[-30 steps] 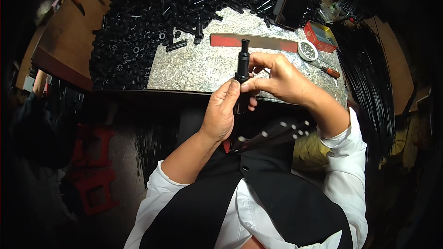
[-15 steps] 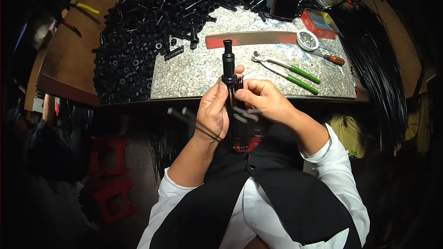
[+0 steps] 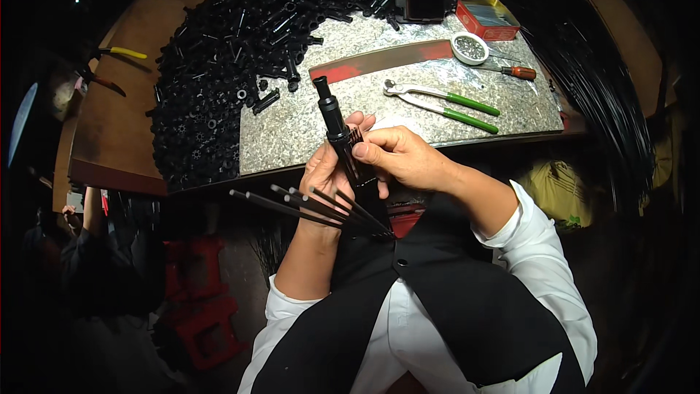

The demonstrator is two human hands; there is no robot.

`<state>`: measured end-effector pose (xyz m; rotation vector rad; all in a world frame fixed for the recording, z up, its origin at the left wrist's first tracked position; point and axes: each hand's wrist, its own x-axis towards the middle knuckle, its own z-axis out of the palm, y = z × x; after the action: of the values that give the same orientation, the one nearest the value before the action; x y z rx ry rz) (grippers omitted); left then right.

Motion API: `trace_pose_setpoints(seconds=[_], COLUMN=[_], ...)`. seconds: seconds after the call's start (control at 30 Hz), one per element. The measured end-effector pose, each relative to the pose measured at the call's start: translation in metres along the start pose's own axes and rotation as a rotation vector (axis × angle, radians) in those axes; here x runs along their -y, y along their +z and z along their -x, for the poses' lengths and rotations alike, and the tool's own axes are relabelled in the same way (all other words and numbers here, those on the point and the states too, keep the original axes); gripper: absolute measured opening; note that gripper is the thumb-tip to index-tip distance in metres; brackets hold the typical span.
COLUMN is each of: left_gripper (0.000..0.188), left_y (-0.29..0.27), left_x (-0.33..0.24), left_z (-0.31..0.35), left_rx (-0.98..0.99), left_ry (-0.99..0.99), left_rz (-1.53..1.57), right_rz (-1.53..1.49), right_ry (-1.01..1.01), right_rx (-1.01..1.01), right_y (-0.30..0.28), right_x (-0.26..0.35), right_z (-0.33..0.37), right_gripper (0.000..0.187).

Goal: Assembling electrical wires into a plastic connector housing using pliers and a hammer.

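Above the near edge of the speckled desk [image 3: 306,131], both hands close on a black plastic tube fitting [image 3: 337,131]: left hand [image 3: 324,175] wraps its lower body, right hand [image 3: 397,157] pinches beside it. It looks light and rigid; the thick barrel suits gripping. Thin black rods [image 3: 306,204] fan out below, seemingly springy. Their joint hides behind fingers.

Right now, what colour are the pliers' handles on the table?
Green, seen in the head view: the pliers lie on the speckled table.
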<state>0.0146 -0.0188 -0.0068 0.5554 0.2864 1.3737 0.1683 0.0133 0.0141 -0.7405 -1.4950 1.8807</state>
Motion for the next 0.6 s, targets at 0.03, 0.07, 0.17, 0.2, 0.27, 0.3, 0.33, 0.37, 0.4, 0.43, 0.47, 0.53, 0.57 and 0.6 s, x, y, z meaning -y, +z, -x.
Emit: trace_pose_setpoints(seconds=[0.03, 0.07, 0.17, 0.2, 0.27, 0.3, 0.33, 0.37, 0.4, 0.43, 0.47, 0.53, 0.57, 0.6], left_gripper=[0.041, 0.041, 0.050, 0.052, 0.052, 0.053, 0.054, 0.058, 0.056, 0.055, 0.053, 0.051, 0.049, 0.049], left_y=[0.002, 0.002, 0.001, -0.002, -0.003, 0.000, 0.006, 0.006, 0.005, 0.006, 0.009, 0.003, -0.001, -0.003], left_x=[-0.001, -0.006, -0.007, -0.005, -0.006, -0.007, -0.008, -0.003, -0.004, -0.006, -0.005, -0.004, -0.003, -0.003], left_z=[0.000, 0.001, 0.002, 0.003, 0.002, 0.001, 0.001, 0.001, 0.000, -0.001, 0.000, -0.002, -0.003, -0.001], left_rx=[0.015, 0.022, 0.015, 0.024, 0.170, 0.170, 0.170, 0.044, 0.108, 0.171, 0.065, -0.045, 0.029, 0.029], left_ry=[-0.003, -0.126, -0.160, -0.109, -0.060, -0.104, -0.148, -0.076, -0.083, -0.090, -0.051, -0.101, -0.075, -0.078], left_rz=[-0.024, -0.005, 0.001, -0.073, -0.106, -0.023, 0.060, 0.053, 0.085, 0.117, 0.074, 0.044, 0.042, 0.040], right_rz=[-0.008, -0.011, 0.028, 0.044, 0.058, 0.063, 0.067, 0.065, 0.049, 0.032, 0.030, 0.039, 0.037, 0.022], right_ry=[0.013, 0.011, 0.021, 0.034, 0.046, 0.025, 0.005, 0.005, 0.004, 0.004, 0.002, 0.040, 0.038, 0.042], right_rx=[0.013, 0.011, 0.091, 0.100, 0.105, 0.122, 0.139, 0.137, 0.140, 0.144, 0.139, 0.114, 0.113, 0.103], right_y=[-0.002, -0.003, -0.006, -0.006, -0.006, -0.006, -0.006, -0.004, -0.002, 0.000, 0.000, -0.001, -0.001, 0.000], right_x=[0.000, 0.001, 0.007, 0.008, 0.009, 0.010, 0.010, 0.013, 0.017, 0.019, 0.019, 0.018, 0.015, 0.011], right_z=[0.000, 0.001, 0.001, 0.000, 0.001, 0.002, 0.002, 0.003, 0.003, 0.003, 0.003, 0.001, 0.000, -0.001], right_gripper=[0.034, 0.034, 0.032, 0.032, 0.032, 0.031, 0.031, 0.031, 0.031, 0.030, 0.030, 0.031, 0.031, 0.031])
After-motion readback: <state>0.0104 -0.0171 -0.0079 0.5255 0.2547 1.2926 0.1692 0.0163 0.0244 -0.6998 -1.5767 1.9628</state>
